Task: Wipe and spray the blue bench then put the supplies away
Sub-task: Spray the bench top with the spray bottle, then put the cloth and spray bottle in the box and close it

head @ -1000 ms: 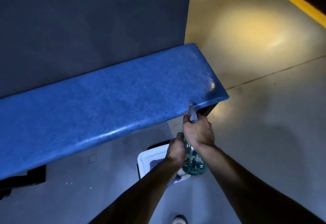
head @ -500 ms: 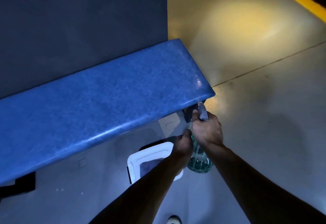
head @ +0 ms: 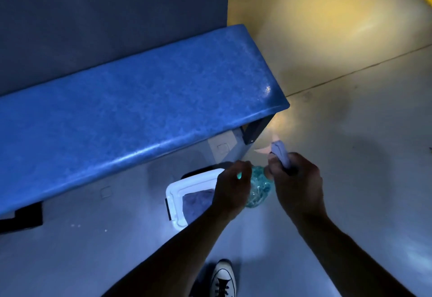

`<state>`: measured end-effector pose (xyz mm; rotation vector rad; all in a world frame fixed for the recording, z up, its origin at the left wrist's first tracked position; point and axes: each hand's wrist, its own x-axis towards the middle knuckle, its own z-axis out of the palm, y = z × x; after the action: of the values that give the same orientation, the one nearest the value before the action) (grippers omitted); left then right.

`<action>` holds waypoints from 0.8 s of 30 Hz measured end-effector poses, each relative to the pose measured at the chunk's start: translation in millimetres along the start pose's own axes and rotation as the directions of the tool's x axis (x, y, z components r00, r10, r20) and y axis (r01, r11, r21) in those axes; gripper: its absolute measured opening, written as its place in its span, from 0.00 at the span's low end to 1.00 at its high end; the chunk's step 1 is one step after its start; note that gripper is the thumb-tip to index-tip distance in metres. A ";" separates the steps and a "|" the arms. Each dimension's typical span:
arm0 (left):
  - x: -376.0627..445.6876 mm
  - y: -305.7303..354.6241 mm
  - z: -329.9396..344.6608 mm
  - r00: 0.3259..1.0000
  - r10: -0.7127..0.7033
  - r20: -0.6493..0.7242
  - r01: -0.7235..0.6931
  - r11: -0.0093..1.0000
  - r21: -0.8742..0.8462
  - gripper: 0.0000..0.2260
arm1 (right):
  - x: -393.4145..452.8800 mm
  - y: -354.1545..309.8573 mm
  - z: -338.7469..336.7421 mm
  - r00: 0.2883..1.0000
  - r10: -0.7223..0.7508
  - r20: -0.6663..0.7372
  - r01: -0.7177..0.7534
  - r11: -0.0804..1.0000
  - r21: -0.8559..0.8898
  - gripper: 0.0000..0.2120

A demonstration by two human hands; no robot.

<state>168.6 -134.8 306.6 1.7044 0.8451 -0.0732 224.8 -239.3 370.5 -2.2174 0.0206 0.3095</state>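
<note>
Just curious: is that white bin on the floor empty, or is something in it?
Not empty: the white bin has no lid on, and a crumpled purple cloth lies inside.

text: none legible | labels: none | signs: none | numbers: none

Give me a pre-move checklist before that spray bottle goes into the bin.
1. Bottle held: ok, right hand grips the sprayer head, left hand is on the body.
2. Bin open: ok, no lid over it.
3. Room in the bin: cannot tell, a cloth lies inside and the left arm hides part.
4. Bench top free of supplies: ok.
5. Bench wiped dry: cannot tell.
</note>
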 end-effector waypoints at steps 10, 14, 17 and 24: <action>0.0 -125.1 -41.8 0.984 -0.178 0.028 0.174 0.980 0.101 0.04 | -7.5 98.5 30.2 0.994 0.084 0.066 -0.068 0.975 -0.211 0.06; 18.0 -196.6 -34.7 0.983 -0.168 -0.070 0.182 0.928 0.326 0.05 | 27.6 160.2 66.4 0.978 0.169 0.123 -0.113 0.923 -0.367 0.07; 40.3 -250.0 -16.3 0.978 -0.204 -0.044 0.205 0.902 0.380 0.06 | 55.5 215.2 100.4 0.957 0.238 0.168 -0.135 0.873 -0.468 0.08; 55.0 -305.6 11.3 0.969 -0.054 -0.241 0.198 0.755 0.626 0.31 | 99.0 303.5 148.4 0.934 0.263 0.242 -0.088 0.824 -0.559 0.12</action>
<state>41.0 -97.6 25.7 2.3339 1.1869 -0.3166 251.4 -302.3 25.1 -2.7071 -0.0352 0.8593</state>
